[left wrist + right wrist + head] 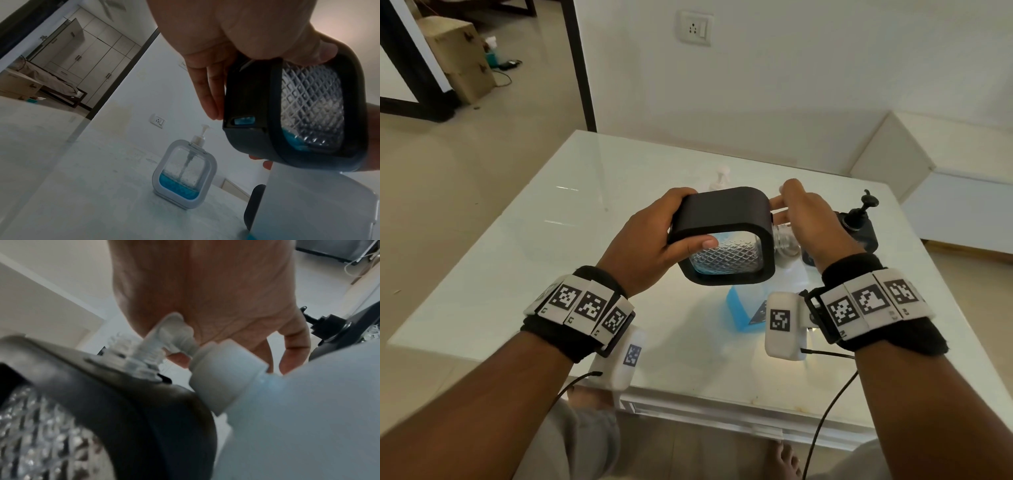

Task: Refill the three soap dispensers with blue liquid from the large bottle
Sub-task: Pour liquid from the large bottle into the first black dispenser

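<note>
My left hand (681, 219) grips a black-framed dispenser (722, 219) with a clear diamond-cut window, tipped on its side in the air above the table. A little blue liquid lies in its lower corner (296, 142). At the dispenser's neck, my right hand (796, 209) curls round its clear pump (164, 337). Directly below stands the large bottle (743, 308) of blue liquid, its white cap (222, 378) on. A white-framed dispenser (183, 173) with a low blue level stands farther back. A second black dispenser (859, 226) with a black pump stands to the right.
The white glass table (551, 257) stands against a white wall with a socket (693, 29). A low white cabinet (893, 154) is at the right. Cables hang from both wrist cameras over the table's near edge. A doorway opens at the back left.
</note>
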Motion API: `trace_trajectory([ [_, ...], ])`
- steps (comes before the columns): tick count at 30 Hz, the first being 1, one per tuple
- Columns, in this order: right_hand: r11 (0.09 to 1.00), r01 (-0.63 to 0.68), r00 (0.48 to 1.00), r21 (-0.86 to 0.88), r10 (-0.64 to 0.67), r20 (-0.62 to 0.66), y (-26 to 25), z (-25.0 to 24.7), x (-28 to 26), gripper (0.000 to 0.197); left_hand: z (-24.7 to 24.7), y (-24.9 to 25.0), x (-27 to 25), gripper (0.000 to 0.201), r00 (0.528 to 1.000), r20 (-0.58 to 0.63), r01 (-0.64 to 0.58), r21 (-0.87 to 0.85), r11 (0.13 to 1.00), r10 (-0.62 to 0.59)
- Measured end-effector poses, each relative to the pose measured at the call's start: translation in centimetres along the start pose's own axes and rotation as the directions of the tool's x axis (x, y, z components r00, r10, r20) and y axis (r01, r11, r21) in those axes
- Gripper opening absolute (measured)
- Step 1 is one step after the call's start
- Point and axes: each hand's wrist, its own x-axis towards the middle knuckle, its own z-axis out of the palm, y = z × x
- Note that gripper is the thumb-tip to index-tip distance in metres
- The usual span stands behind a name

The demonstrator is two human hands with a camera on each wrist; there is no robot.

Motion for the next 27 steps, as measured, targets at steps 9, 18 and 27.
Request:
trace_trajectory([
  [9,0.999,0.03,0.999,-0.042,-0.031,-0.023,0.54,0.39,0.23,0.038,0.0,0.16,-0.07,0.054,1.0,-0.011,0.004,0.004,1.0,-0.004],
  [18,1.0,0.0,1.0,0.004,0.0,0.015,-0.15,-0.36,0.18,0.043,-0.11,0.16,-0.04,0.054,1.0,-0.006,0.007,0.001,1.0,-0.007],
  [27,0.999,0.033,0.999,-0.043,-0.034,-0.039,0.49,0.34,0.11,0.038,0.14,0.2,-0.12,0.055,1.0,-0.008,0.007,-0.024,1.0,-0.007],
])
